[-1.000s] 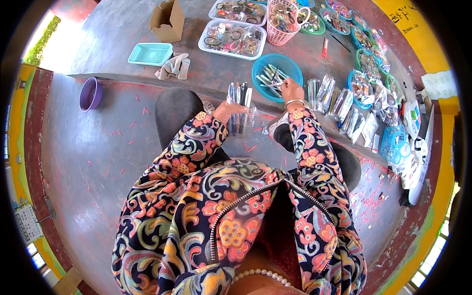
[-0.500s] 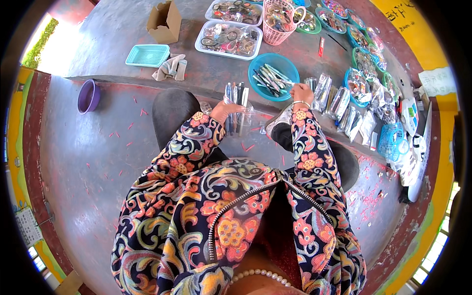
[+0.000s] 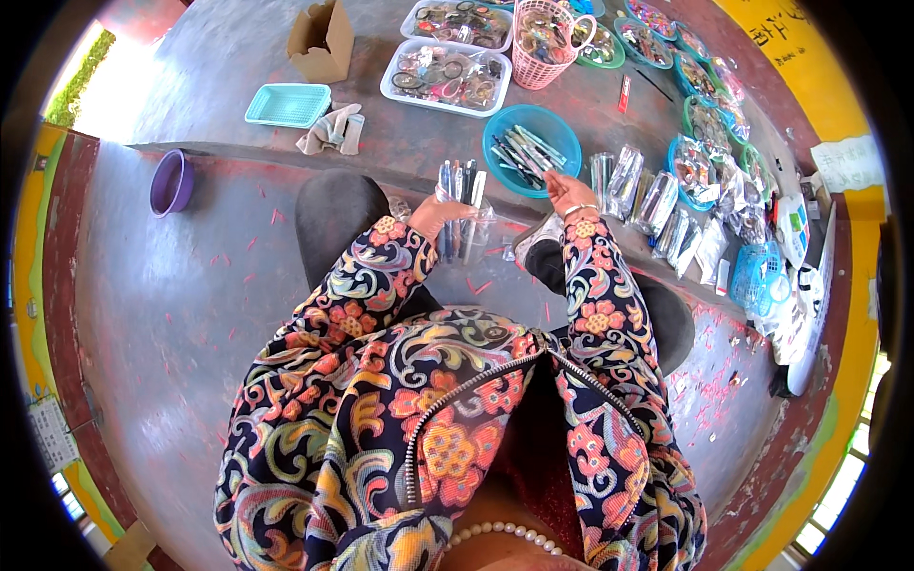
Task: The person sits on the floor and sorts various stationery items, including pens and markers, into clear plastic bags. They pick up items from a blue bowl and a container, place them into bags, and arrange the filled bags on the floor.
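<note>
My left hand (image 3: 433, 215) is closed on a clear plastic bag (image 3: 482, 233) that has several pens (image 3: 458, 179) standing upright in it, their dark, blue and white ends sticking out at the top. Over the near right rim of a round blue basin (image 3: 545, 116) is my right hand (image 3: 569, 193), its fingers bunched close to the loose pens (image 3: 526, 150) lying there. Whatever may be between those fingers is too small to make out. Pale green, white and dark pens lie in a heap inside the basin.
Bagged bundles of pens (image 3: 625, 173) line the step's edge at right. Trays of hair ties and trinkets (image 3: 447, 78), a pink basket (image 3: 541, 68), a cardboard box (image 3: 321, 43), a turquoise tray (image 3: 288, 105) and gloves (image 3: 333, 130) sit on the step. A purple basin (image 3: 171, 183) stands left.
My right hand has moved left and slightly nearer to me, from beside the basin's right edge to its near right rim. My left hand still holds the bag of pens in place.
</note>
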The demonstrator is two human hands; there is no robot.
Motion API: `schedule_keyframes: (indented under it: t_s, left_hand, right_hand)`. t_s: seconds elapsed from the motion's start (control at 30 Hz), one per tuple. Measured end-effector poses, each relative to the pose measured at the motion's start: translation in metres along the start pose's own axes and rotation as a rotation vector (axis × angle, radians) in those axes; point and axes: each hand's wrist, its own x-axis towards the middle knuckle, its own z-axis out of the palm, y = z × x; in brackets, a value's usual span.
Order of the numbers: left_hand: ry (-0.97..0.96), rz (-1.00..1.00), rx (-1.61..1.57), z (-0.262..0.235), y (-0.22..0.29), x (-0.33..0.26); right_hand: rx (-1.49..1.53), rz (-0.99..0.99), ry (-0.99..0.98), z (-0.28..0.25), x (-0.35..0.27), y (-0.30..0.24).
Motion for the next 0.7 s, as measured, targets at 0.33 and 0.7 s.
schedule_keyframes:
  t_s: [0.33,0.7]
  left_hand:
    - [0.068,0.019,0.058,-0.005,-0.003,0.008]
    - [-0.002,-0.054,0.127,-0.017,-0.009,0.014]
  right_hand:
    - [-0.911,-0.053,-0.500,0.129,-0.110,-0.003]
    - [-0.484,-0.138,-0.393,0.117,-0.099,-0.023]
